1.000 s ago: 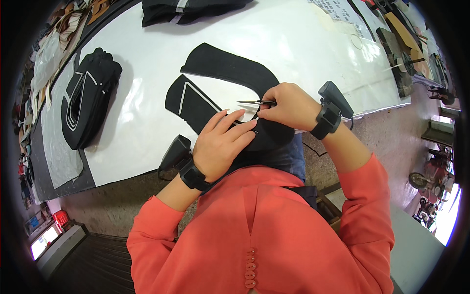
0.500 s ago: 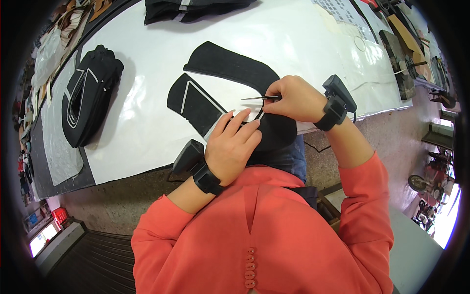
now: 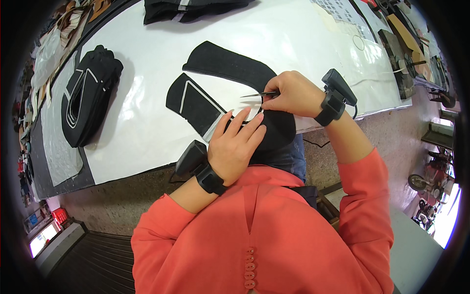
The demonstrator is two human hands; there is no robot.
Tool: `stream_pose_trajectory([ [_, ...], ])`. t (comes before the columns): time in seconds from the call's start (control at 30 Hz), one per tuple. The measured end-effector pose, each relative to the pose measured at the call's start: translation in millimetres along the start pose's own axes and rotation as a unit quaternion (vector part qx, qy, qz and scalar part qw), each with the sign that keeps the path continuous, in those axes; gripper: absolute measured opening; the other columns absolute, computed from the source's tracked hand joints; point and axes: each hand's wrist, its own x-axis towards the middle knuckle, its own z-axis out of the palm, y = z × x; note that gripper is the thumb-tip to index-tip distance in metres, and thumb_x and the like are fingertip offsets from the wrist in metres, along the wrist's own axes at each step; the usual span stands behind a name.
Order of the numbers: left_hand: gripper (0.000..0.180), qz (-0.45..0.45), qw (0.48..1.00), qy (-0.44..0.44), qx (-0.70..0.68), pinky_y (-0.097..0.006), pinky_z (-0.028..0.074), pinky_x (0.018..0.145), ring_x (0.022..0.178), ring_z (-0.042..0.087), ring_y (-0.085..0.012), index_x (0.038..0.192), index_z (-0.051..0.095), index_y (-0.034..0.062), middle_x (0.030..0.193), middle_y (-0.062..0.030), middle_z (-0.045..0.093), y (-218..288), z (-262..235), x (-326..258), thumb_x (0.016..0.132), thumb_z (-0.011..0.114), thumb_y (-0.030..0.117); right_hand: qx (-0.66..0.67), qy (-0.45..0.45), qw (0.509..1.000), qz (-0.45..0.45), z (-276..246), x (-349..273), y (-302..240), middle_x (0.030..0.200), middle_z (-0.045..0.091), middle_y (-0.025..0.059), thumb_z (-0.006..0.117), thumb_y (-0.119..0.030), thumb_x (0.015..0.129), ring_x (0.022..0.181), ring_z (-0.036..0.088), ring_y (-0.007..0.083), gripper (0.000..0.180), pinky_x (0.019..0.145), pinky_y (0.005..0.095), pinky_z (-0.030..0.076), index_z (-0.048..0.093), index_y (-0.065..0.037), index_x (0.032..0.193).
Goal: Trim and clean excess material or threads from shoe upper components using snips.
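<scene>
While the flattened left hand (image 3: 236,153) steadies curved black fabric (image 3: 235,64), the right hand (image 3: 297,95), pinching a pointed tool (image 3: 264,93), apparently works the inner edge, needing careful guidance next.

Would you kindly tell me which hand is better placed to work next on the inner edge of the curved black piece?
Probably the right hand: it grips a thin pointed tool at the inner edge of the black piece, while the left hand lies spread over it, seemingly steadying it.

A curved black piece (image 3: 278,128) with white lines lies spread, a slim pointed tool (image 3: 261,94) over its opening.
</scene>
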Motion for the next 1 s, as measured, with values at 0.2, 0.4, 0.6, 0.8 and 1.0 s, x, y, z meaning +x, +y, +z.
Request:
stream_pose_trajectory([
  [0.2,0.021,0.006,1.0,-0.009,-0.026,-0.049,0.045,0.103,0.12,0.058,-0.0287,0.101,0.069,0.0094,0.123,-0.0025,0.066,-6.3,-8.6,-1.8,0.083,0.059,0.009,-0.022,-0.004,0.999,0.03,16.2,-10.5,-11.2,0.068,0.066,0.017,0.074,-0.021,0.076,0.061,0.064,0.0236,0.025,0.061,0.0325,0.049,0.072,0.003,0.084],
  [0.4,0.02,0.006,1.0,-0.003,-0.017,-0.049,0.045,0.103,0.12,0.057,-0.0284,0.101,0.068,0.0101,0.121,-0.0024,0.065,-4.0,-6.9,-1.1,0.083,0.059,0.009,0.02,0.004,1.0,0.014,12.1,-13.5,-5.4,0.071,0.067,0.0173,0.074,-0.021,0.076,0.062,0.064,0.025,0.026,0.062,0.033,0.049,0.072,0.003,0.084],
  [0.6,0.017,0.009,1.0,-0.005,-0.006,-0.048,0.044,0.104,0.122,0.056,-0.029,0.099,0.066,0.0096,0.122,-0.0025,0.065,-0.6,-3.3,0.9,0.084,0.059,0.01,-0.028,-0.012,1.0,0.008,8.0,-7.6,-8.7,0.071,0.068,0.0163,0.075,-0.021,0.074,0.063,0.065,0.0257,0.024,0.062,0.0336,0.05,0.073,0.002,0.083],
  [0.8,0.018,-0.003,1.0,-0.007,-0.008,-0.048,0.043,0.105,0.124,0.055,-0.0294,0.101,0.066,0.0091,0.123,-0.0029,0.064,3.7,-0.2,3.2,0.085,0.058,0.01,-0.036,-0.021,0.998,-0.038,0.0,-3.0,0.4,0.071,0.068,0.0163,0.074,-0.019,0.074,0.064,0.066,0.0267,0.022,0.062,0.0337,0.051,0.073,0.001,0.083],
  [1.0,0.022,-0.009,1.0,-0.009,-0.008,-0.048,0.042,0.106,0.125,0.055,-0.0293,0.105,0.066,0.0093,0.126,-0.0037,0.063,3.8,1.4,6.4,0.085,0.057,0.01,-0.042,-0.041,0.998,-0.026,-7.6,1.9,-3.8,0.072,0.068,0.0167,0.074,-0.019,0.074,0.063,0.065,0.0267,0.023,0.063,0.0336,0.051,0.073,0.002,0.083],
])
